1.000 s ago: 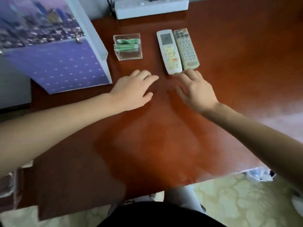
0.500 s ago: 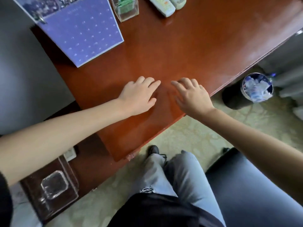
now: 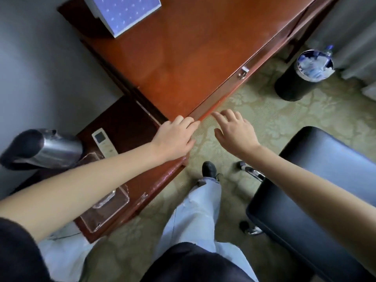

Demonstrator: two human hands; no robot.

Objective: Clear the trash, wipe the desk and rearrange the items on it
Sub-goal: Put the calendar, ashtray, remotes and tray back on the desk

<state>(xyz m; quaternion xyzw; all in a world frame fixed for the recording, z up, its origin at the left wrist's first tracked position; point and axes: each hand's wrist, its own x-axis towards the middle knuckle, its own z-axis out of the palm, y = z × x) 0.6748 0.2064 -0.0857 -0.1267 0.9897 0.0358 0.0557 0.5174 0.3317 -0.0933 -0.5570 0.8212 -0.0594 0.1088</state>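
The reddish wooden desk (image 3: 195, 58) runs from the top left toward the middle, its top bare near me. A purple desk calendar (image 3: 124, 13) stands at its far end. My left hand (image 3: 175, 137) hovers at the desk's near corner, fingers apart, holding nothing. My right hand (image 3: 236, 131) is past the desk's edge, over the carpet, fingers spread and empty. A black trash bin (image 3: 305, 76) full of plastic bottles and wrappers stands on the floor at the right.
A lower side cabinet (image 3: 130, 127) at the left carries a white remote (image 3: 104, 142), a steel kettle (image 3: 40, 149) and a clear acrylic tray (image 3: 105, 208). A black chair seat (image 3: 317, 190) stands at the right. My legs and one shoe (image 3: 208, 168) are below.
The view has swung down and back from the desk. Both hands have slid off the desktop toward its near edge; the remotes and clear box have left the view.
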